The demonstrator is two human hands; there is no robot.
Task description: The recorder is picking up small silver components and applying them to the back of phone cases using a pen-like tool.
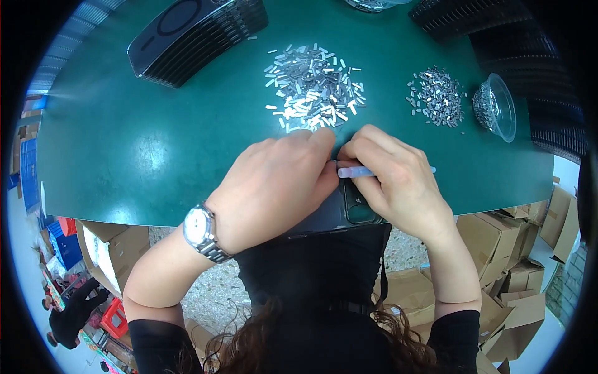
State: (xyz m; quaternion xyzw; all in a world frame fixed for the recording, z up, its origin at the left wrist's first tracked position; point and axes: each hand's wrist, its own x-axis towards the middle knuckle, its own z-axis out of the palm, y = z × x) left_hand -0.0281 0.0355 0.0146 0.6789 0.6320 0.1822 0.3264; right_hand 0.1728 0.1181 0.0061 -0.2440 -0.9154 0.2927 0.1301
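Note:
My right hand (402,174) is closed round a slim, translucent pale-purple pen-like stick (354,172), its blunt end pointing left. Close against it, my left hand (268,181), with a silver watch on the wrist, has thumb and forefinger pinched together; whatever sits between those fingertips is hidden. Beneath both hands a dark phone case (361,210) lies at the table's near edge, its camera frame showing below the right fingers. Just beyond my knuckles spreads a heap of small silver metal strips (317,90).
A stack of dark phone cases (193,37) leans at the far left of the green table (124,156). To the right are smaller metal bits (438,96), a clear plastic cup (507,112) of pieces and more dark stacks (517,68). Cardboard boxes (489,240) fill the floor at right.

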